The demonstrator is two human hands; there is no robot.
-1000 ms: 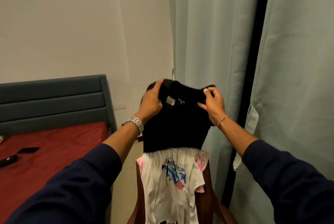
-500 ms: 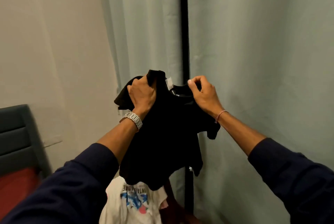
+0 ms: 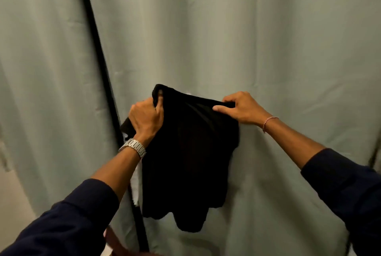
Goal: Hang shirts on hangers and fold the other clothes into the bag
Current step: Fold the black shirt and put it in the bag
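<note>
Grey-green curtains (image 3: 247, 39) fill your view now, bed and white tee gone. Your left hand (image 3: 145, 118) and right hand (image 3: 240, 108) both grip the black shirt (image 3: 189, 156) by its top edge, stretched flat in the air; no hanger visible yet.

matt black cloth shirt (image 3: 191, 152), smooth pale curtain (image 3: 247, 39), metal watch (image 3: 135, 148)
</note>
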